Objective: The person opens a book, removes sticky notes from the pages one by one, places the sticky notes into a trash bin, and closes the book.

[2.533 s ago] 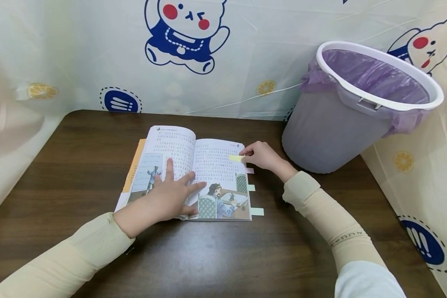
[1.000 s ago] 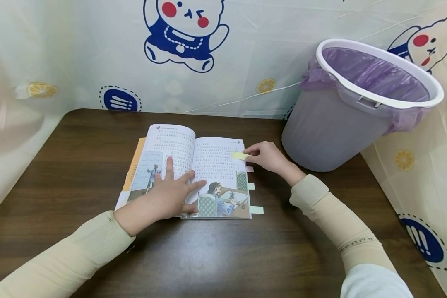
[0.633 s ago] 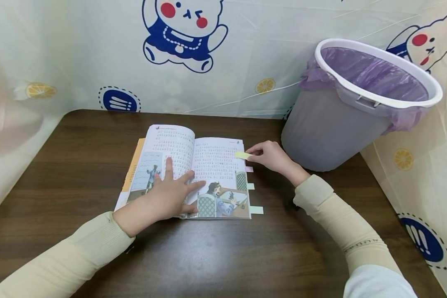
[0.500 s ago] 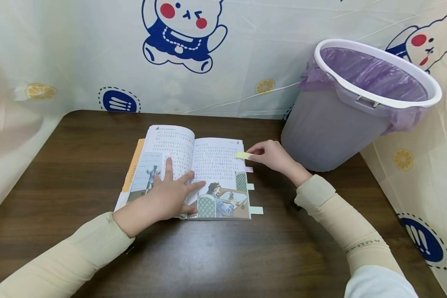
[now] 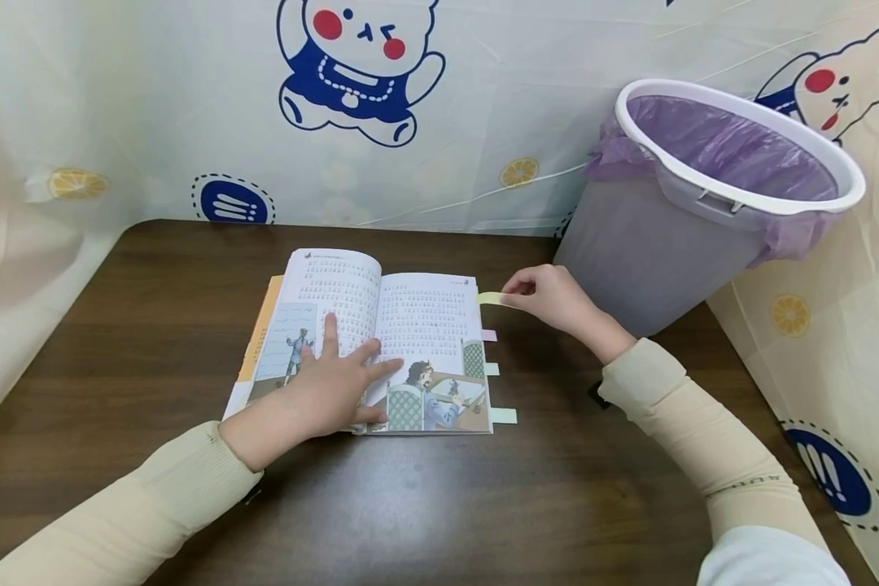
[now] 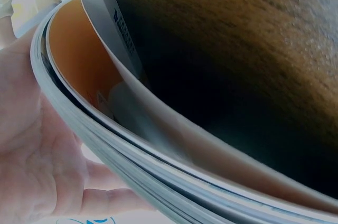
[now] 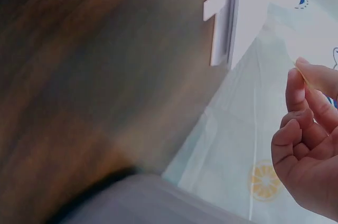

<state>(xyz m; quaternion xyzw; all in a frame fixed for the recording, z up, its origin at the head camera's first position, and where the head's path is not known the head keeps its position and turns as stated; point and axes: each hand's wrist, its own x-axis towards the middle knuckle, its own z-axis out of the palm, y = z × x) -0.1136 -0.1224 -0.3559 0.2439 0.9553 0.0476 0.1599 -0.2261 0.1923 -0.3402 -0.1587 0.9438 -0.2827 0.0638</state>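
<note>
An open book with text and pictures lies on the table. My left hand rests across its pages near the fold, fingers spread. In the left wrist view, the stacked page edges curve past that hand. Beside the upper right page edge, my right hand pinches a yellow sticky tab between thumb and finger; whether the tab's far end still touches the page, I cannot tell. The right wrist view shows the pinching fingers with the tab edge-on. A pink tab and two pale green tabs stick out lower down.
A grey bin with a purple liner stands at the right back, close beyond my right hand. Brown tabletop extends in front of the book. A printed curtain hangs behind and along both sides.
My right hand has drawn the yellow tab rightward from over the page to beyond its edge, rising slightly in the head view. My left hand has stayed on the book.
</note>
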